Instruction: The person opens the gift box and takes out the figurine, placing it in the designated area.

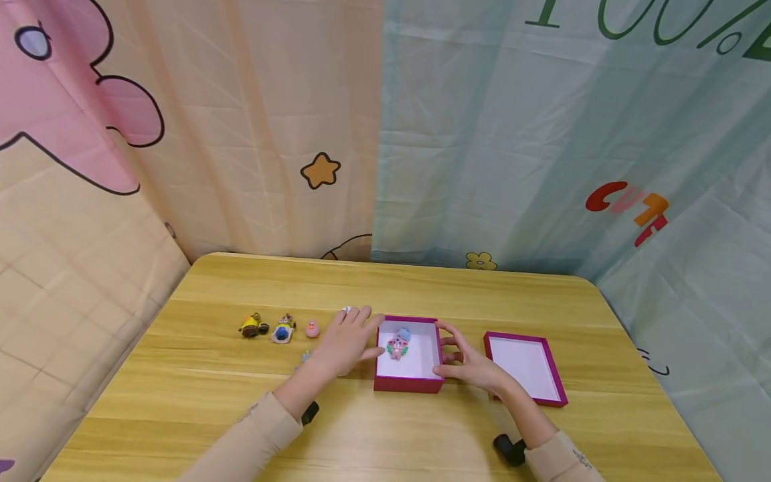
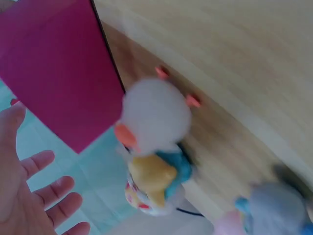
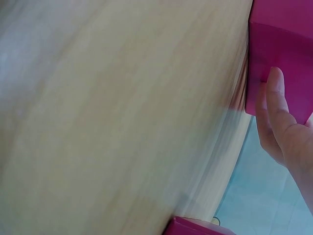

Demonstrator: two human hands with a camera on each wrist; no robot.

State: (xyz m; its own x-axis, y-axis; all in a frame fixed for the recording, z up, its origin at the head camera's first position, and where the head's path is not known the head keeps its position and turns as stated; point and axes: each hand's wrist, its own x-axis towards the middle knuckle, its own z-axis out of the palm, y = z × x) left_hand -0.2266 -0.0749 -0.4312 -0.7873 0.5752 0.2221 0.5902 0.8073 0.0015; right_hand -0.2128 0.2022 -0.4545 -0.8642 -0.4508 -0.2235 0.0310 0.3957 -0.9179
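Observation:
A magenta open box [image 1: 407, 385] with a white inside stands at mid-table. In it lie a small pink figurine [image 1: 397, 348] and a blue-grey one [image 1: 403, 333]. My left hand [image 1: 345, 343] hovers at the box's left side, fingers spread and holding nothing. On the box's right wall rests my right hand [image 1: 472, 368]; in the right wrist view its fairly straight fingers [image 3: 278, 100] touch the outer side. Below the left hand, its wrist view shows a round white toy [image 2: 156, 115], a toy with yellow and teal parts [image 2: 151, 176] and a blurred grey toy [image 2: 276, 210].
The magenta-rimmed lid [image 1: 524, 367] lies inside-up right of the box. Left of the left hand stand a yellow-and-brown figurine [image 1: 251, 326], a blue-and-white one [image 1: 283, 330] and a small pink one [image 1: 312, 329]. Printed curtains [image 1: 458, 167] hang behind the table.

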